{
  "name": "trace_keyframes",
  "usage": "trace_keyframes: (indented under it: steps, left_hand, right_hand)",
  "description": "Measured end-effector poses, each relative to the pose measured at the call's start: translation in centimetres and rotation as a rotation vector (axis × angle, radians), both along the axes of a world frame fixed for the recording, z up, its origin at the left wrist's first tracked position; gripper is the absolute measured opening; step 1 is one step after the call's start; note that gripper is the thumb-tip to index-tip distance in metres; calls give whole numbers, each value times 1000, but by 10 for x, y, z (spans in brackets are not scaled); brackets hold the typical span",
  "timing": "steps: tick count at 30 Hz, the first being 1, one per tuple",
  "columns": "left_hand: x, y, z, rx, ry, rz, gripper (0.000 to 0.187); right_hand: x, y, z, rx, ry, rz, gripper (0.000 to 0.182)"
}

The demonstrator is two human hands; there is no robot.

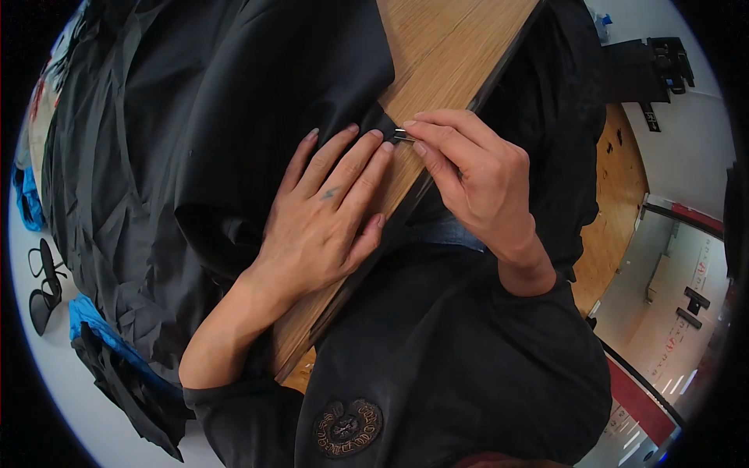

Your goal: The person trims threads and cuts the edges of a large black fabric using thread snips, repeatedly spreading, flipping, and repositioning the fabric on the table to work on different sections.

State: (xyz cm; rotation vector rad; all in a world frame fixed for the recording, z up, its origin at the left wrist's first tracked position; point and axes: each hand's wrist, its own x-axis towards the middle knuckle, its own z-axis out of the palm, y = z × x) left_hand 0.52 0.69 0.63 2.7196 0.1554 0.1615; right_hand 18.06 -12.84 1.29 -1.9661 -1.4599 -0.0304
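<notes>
My left hand (331,195) lies flat, fingers stretched out, pressing black fabric (304,62) onto a wooden board (445,54). Between the thumb and fingertips of my right hand (480,168) is a pair of small metal tweezers (402,135), mostly hidden by the fingers. Their two thin prongs point left and meet the corner of the fabric, close to my left index fingertip. The fabric's edge runs across the board there. Whether the prongs grip a thread is too small to tell.
Crumpled black cloth (101,203) spreads to the left. Eyeglasses (47,285) lie on a white surface beside bright blue cloth (97,320). At right are a wooden floor (616,210), a black clip (693,306) and a red-edged panel (640,405). My lap is just below the board's edge.
</notes>
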Motion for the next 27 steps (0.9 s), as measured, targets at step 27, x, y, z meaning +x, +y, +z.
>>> trace_keyframes:
  steps: [27]
  left_hand:
    - [0,0,2,16,35,5,63]
  right_hand:
    - [-10,1,-9,-3,-134,-53,21]
